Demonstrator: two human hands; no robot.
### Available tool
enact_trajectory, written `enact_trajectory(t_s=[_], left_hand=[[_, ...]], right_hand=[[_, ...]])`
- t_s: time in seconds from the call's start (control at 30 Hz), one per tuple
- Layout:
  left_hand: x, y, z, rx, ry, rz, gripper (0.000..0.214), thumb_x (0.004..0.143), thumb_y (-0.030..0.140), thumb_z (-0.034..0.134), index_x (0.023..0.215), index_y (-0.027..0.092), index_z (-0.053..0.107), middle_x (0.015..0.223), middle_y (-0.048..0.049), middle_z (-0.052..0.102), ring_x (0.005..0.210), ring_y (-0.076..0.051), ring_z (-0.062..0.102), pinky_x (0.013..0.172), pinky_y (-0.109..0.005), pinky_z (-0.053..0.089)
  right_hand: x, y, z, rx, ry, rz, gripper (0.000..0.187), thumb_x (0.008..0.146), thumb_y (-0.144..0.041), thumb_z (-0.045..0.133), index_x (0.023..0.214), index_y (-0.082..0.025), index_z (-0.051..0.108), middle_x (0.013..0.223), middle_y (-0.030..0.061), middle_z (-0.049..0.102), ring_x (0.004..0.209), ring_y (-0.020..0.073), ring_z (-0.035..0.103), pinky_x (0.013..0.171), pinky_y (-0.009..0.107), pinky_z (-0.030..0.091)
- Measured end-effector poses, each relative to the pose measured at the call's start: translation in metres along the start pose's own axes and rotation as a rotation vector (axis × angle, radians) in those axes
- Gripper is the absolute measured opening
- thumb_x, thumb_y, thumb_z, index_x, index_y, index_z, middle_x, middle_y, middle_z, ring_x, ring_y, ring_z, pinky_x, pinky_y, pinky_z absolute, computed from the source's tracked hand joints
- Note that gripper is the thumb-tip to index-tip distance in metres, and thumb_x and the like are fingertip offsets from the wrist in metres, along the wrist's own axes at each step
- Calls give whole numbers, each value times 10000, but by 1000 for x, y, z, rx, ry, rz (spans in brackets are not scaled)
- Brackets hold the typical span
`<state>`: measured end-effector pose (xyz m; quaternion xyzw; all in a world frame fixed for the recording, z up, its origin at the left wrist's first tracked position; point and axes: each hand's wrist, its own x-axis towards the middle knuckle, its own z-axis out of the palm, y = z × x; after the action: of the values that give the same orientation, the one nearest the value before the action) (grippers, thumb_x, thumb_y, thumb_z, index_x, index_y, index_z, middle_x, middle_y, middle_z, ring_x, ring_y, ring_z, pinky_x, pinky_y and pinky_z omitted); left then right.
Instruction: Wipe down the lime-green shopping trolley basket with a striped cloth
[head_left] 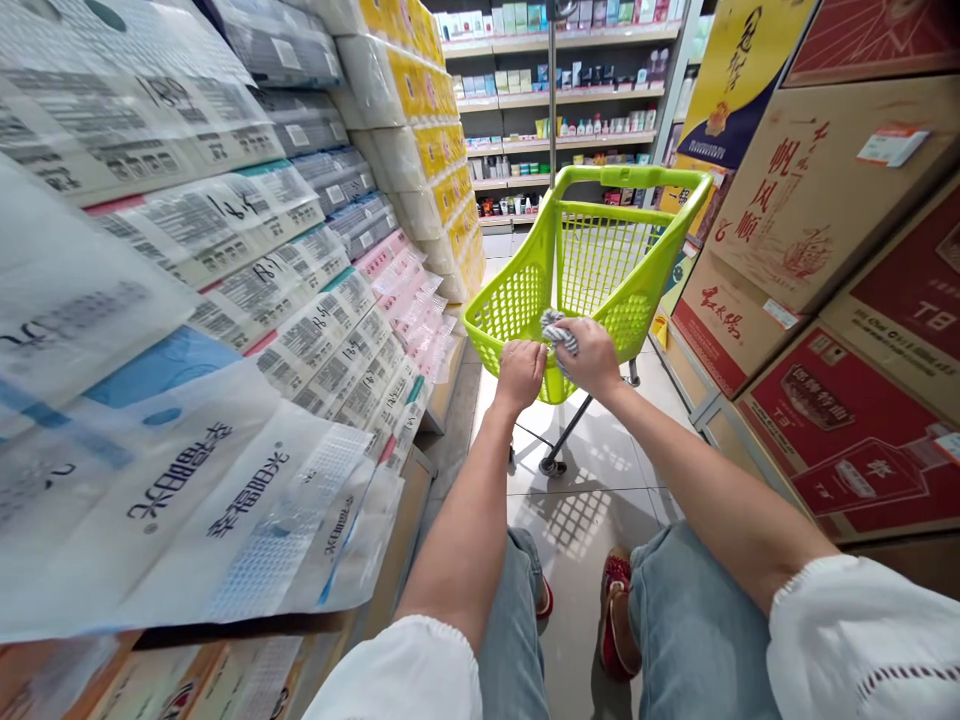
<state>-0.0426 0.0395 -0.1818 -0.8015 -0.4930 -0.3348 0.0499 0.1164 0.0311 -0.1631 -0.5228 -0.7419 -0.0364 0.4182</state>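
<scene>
A lime-green shopping cart [502, 310] with a perforated basket stands in front of me on dark wheeled legs. Its near rim is gripped by my left hand [521, 372], fingers curled over the edge. Just to the right, my right hand [591, 355] is closed around a bunched grey-and-white striped cloth [561, 328], held against the near side of the basket. Part of the cloth is hidden by my fingers. The basket's lattice sides show, and a chrome pole [553, 110] rises behind its left side.
Stacked plastic-wrapped paper packs [300, 290] line the left, with yellow-and-white bundles [427, 130] farther along. Cardboard cartons [817, 200] are piled on the right. Shelves [562, 95] of small boxes and bottles cross the far end. Pale floor tiles [585, 510] run between.
</scene>
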Motion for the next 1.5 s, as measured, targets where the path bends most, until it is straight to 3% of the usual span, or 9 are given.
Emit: enact_trajectory(t_s=[0.17,0.37,0.57,0.77,0.87,1.0,1.13,1.27,1.5], left_hand=[[1,-14,-4,-48,-6,13,339,969,351,297,805,207,557,859,-66,623,865,-204,531,853,-345,385],[3,-19,-11,-146,-43,121,320,964,355,319,812,209,560,918,-61,621,956,-189,517,905,-319,381],[2,-21,-2,-101,-73,52,340,970,350,280,784,215,530,884,-57,606,927,-196,517,907,-330,360],[6,-23,-1,-146,-24,21,384,974,363,279,683,213,480,788,-33,584,852,-178,499,891,-322,353],[7,-25,-1,-178,-22,40,404,972,405,279,664,213,457,762,-28,564,832,-176,487,881,-326,357],[7,-29,-1,-223,-12,76,411,968,430,289,648,212,426,738,-22,542,799,-171,475,871,-327,361],[8,-31,-1,-247,-4,93,390,969,389,305,637,212,408,718,-17,530,773,-169,466,853,-328,365],[10,-31,-2,-255,-1,63,388,963,371,325,614,212,383,691,-16,516,753,-171,459,810,-327,371],[12,-33,-1,-253,4,47,404,961,394,329,606,208,378,678,-12,503,750,-168,454,821,-324,362]], right_hand=[[-13,-20,7,-10,-73,-119,335,860,-296,490,1179,-231,570,1090,73,581,997,218,511,899,322,408],[-19,-1,13,-27,48,-96,342,882,-340,466,1191,-224,555,1178,104,532,1127,234,472,982,374,388],[-40,8,41,-19,76,-139,340,878,-352,484,1190,-223,527,1216,130,458,1213,241,420,1014,422,384],[-61,26,77,-152,-5,-236,308,894,-289,471,1181,-224,561,1232,128,457,1185,248,413,996,411,370],[-78,40,87,-278,-155,-315,285,913,-254,443,1153,-260,595,1180,111,520,1042,226,472,903,381,393],[-85,47,84,-362,-278,-401,289,928,-223,421,1136,-266,616,1103,101,567,946,204,481,818,333,376],[-58,31,65,-337,-113,-392,285,941,-270,412,1144,-276,611,1162,89,536,1014,213,462,882,342,358],[-37,17,55,-316,-65,-449,294,945,-257,401,1164,-286,596,1174,74,529,1046,203,456,927,343,344],[-60,34,80,-379,-133,-390,294,953,-258,374,1114,-270,619,1184,89,542,999,217,452,859,368,334]])
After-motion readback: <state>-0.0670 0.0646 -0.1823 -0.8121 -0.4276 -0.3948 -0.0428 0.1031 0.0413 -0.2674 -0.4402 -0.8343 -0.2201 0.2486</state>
